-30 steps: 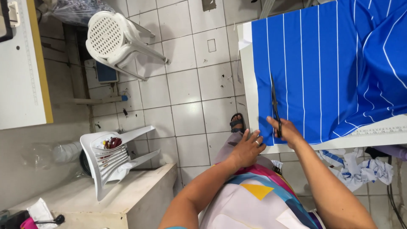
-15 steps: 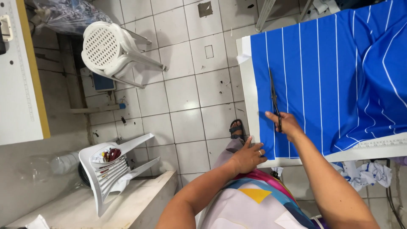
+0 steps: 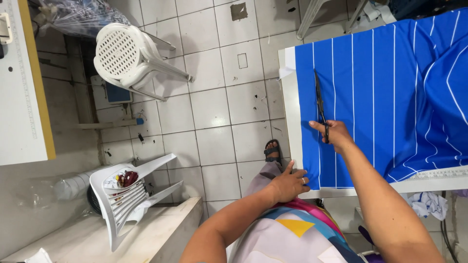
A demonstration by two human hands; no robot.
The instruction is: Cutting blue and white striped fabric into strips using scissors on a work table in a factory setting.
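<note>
A person looked down from above at a white tabletop (image 3: 288, 112) covered with blue fabric (image 3: 385, 92) marked by thin white stripes. The right hand (image 3: 334, 135) was closed through the handles of a pair of long dark scissors (image 3: 320, 104), and the blades lay flat on the fabric, pointing straight away from the person toward the far edge of the tabletop. The long axis of the scissors ran parallel to the white stripes and to the left edge of the tabletop, sitting just inside that edge, with a narrow strip of blue fabric between the blades and the bare white margin. The right arm reached forward and up from the body, forearm extended, wrist straight in line with the blades. The left hand (image 3: 291, 184) lay nearer to the body, at the near left corner of the tabletop, fingers curled down on the near end of that same narrow fabric strip, pinching or pressing it against the edge; whether it truly gripped the cloth could not be told. The left hand sat behind and slightly left of the scissors, so the two hands stood in line along the strip. Beyond the tabletop lay a pale tiled floor (image 3: 219, 97) with two white plastic chairs (image 3: 131, 56), well apart from the work.
</note>
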